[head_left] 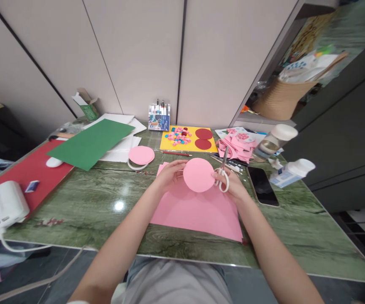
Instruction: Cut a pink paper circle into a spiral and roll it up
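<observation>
lightly closed, the right hand (233,184) holds scissors (222,172) and a pink circle (198,175).

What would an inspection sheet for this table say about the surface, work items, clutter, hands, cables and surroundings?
Surface: green, wood-grained tabletop, with a bright light reflection.
Work items: pink paper circle held over a pink sheet; scissors with white handles; stacked pink circles to the left.
Clutter: pink scraps, phone, green sheet.
Hands: left hand holds the circle's left edge; right hand holds its right edge, plus the scissors.
Cables: white cable from a white box, hanging past the table edge.
Surroundings: pale panels behind; woven basket on the right.
</observation>
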A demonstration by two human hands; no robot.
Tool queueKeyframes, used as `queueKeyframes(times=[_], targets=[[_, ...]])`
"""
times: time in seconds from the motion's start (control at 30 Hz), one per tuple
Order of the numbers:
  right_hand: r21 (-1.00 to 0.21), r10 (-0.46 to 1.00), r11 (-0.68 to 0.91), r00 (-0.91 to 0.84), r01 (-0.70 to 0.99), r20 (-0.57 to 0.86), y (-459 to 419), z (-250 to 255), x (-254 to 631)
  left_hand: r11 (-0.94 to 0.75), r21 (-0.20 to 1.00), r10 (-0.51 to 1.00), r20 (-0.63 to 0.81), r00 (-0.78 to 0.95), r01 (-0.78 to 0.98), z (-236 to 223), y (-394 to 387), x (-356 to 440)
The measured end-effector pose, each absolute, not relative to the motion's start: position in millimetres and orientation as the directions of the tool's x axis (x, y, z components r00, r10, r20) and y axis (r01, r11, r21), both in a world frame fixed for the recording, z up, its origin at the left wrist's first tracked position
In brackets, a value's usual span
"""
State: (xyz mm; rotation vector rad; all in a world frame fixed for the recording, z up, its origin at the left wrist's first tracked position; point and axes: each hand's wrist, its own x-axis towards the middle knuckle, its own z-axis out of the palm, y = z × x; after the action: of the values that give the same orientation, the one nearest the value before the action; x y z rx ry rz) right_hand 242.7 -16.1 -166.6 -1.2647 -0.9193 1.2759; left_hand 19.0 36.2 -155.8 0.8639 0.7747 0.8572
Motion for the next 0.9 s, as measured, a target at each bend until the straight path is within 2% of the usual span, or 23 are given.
queueKeyframes(times=[0.4,0.9], targets=[[-0.930,0.980,-0.184,0.015,-0.319,-0.199,-17.9,-168.0,242.6,0.472,0.775,0.832,-0.235,0.503,-0.419,-153.6,30.8,21.5],[-0.897,0.971,-0.230,-0.026,-0.376,-0.238,-18.6,-166.4,238.5,0.500,0.742,0.821,-0.242,0.517,-0.447,-150.4,27.1,23.1]])
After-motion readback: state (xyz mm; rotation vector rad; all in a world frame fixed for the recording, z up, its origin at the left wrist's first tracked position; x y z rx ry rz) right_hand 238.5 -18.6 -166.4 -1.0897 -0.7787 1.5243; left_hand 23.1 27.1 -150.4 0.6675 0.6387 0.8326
